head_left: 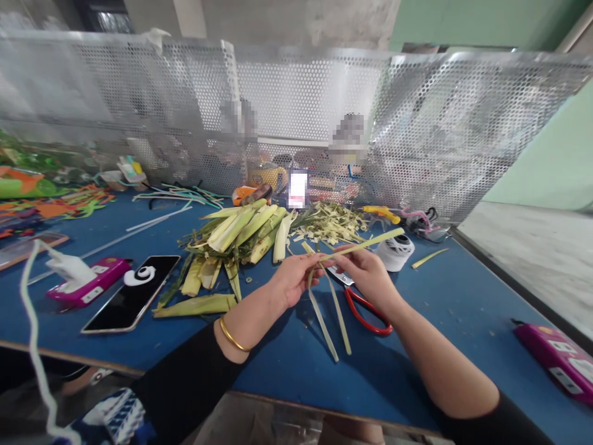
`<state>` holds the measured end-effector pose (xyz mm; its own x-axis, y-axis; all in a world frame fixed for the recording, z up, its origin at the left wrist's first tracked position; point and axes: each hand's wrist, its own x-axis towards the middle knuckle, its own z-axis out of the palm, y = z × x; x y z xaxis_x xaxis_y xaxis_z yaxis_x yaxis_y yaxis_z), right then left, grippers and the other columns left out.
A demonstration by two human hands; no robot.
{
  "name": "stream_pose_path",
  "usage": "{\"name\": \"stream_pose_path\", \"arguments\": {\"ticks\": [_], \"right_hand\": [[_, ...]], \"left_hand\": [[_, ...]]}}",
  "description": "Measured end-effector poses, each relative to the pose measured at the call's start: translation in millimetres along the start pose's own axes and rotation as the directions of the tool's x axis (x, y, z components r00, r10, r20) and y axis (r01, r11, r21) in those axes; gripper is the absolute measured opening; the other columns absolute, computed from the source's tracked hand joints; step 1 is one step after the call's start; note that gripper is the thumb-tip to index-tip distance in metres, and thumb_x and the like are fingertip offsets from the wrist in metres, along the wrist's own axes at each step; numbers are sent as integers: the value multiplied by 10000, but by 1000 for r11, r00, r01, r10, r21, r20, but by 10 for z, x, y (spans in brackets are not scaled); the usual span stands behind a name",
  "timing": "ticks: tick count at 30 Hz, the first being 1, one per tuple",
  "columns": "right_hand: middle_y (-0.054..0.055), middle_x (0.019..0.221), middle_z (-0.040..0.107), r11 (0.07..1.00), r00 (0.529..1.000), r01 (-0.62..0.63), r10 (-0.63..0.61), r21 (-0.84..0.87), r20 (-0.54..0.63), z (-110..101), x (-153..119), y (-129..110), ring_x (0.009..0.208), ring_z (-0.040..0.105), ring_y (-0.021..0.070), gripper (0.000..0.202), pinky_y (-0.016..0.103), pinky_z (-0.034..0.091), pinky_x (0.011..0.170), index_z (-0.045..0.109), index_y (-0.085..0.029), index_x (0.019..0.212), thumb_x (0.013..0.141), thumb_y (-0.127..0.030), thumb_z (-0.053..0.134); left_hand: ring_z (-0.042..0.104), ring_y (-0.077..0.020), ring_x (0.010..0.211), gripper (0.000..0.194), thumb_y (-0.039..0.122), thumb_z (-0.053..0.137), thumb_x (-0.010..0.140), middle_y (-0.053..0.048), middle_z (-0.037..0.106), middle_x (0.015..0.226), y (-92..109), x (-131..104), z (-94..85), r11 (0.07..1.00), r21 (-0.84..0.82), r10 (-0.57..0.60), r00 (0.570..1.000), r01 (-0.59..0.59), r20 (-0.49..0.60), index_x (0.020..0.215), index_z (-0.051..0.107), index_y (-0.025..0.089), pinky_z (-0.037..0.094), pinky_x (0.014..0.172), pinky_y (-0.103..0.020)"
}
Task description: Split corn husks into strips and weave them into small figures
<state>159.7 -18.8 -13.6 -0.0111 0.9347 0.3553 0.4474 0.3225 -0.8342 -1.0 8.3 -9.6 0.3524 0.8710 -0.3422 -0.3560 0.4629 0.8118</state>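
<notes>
Green leaf strips (343,321) are pinched between my two hands above the blue table. My left hand (299,275) is closed on them, with two narrow ends hanging down toward the table. Close beside it, my right hand (365,269) has its fingers closed on the same strips, and one longer strip points up to the right. Red-handled scissors (368,315) lie under my right hand, their blades partly hidden. A pile of pale green husks (245,232) rests to the left of my hands, and shredded leaf pieces (331,221) lie behind them.
A white spool (395,252) stands right of my right hand. On the left are a black phone (132,296) and a purple power strip (90,283) with a white cable. Another purple strip (558,361) sits at the right edge. A perforated metal screen (296,93) spans the back.
</notes>
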Motion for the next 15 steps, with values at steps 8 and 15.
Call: {"name": "stream_pose_path", "arguments": {"ticks": [8,15], "right_hand": [[33,695,661,993,992,-2,17,119,-124,1,-8,-82,595,555,149,293,295,460,584,662,-188,663,769,-461,640],[25,604,614,996,986,6,8,86,-165,-12,16,-43,616,556,162,341,284,453,585,580,-198,577,771,-473,637]], "left_hand": [[586,-85,553,304,283,518,940,-123,733,834,-1,-39,-2,991,121,-75,991,62,106,821,716,86,426,453,-171],[583,-78,534,334,305,516,941,-129,735,818,-4,-64,9,975,206,-121,976,83,180,848,743,78,392,437,-161]]}}
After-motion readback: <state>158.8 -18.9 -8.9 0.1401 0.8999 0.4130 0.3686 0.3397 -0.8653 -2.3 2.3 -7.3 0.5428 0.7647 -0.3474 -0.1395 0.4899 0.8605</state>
